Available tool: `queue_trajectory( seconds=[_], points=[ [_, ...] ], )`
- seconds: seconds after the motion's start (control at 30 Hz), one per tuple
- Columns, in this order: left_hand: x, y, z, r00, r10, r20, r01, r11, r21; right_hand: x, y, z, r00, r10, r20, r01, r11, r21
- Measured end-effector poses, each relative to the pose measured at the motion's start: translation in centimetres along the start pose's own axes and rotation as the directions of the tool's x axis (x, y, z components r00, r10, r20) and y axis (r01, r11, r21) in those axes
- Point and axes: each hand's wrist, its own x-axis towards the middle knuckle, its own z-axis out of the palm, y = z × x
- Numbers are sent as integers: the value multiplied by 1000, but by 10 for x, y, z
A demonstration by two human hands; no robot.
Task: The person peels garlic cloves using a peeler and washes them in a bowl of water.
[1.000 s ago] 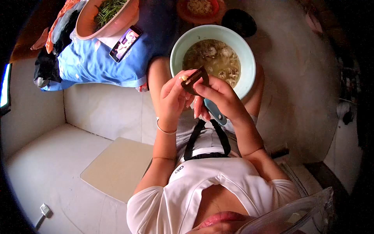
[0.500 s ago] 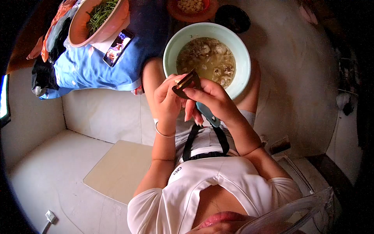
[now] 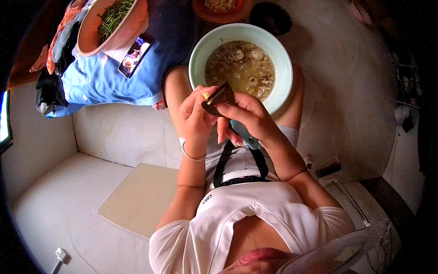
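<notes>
Head view: the left hand (image 3: 195, 119) has its fingers curled around a small pale piece (image 3: 206, 95), and the right hand (image 3: 246, 118) grips a peeler (image 3: 219, 97) by its teal handle, blade laid against that piece. Both hands hover just at the near rim of the pale green bowl (image 3: 198, 52) of cloudy water and peeled bits. Far left, a pink bowl (image 3: 132, 28) of greens and a phone (image 3: 135, 55) rest on blue cloth (image 3: 100, 80). A board (image 3: 139, 198) lies near left on open pale floor.
</notes>
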Motion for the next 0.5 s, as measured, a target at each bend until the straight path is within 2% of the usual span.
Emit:
queue_trajectory(
  seconds=[0.13,0.27,0.33,0.37,0.4,0.43,0.47,0.5],
  points=[
    [0,-3,-4,996,-81,-28,77,990,-122,-3,-6,2,1000,4,22,-4,1000,27],
    [-1,-1,0,994,-93,-50,85,985,-153,-8,-7,0,998,-6,60,2,999,53],
    [-1,3,-3,988,-150,27,152,965,-214,-11,-10,-1,1000,-4,2,4,1000,15],
    [0,0,-6,986,-133,97,156,942,-296,-10,-8,-6,998,-54,28,51,993,107],
    [1,-4,-9,987,-131,96,154,943,-296,-8,-2,-4,998,-55,30,52,993,106],
    [0,-9,-10,993,-94,65,108,962,-249,-4,6,0,969,-187,-162,186,982,-19],
    [2,-9,-9,998,-54,36,60,978,-200,-1,11,1,885,-332,-327,292,942,-167],
    [1,-7,-7,998,-40,42,47,983,-176,-1,13,-1,869,-309,-387,197,933,-302]
  ],
)
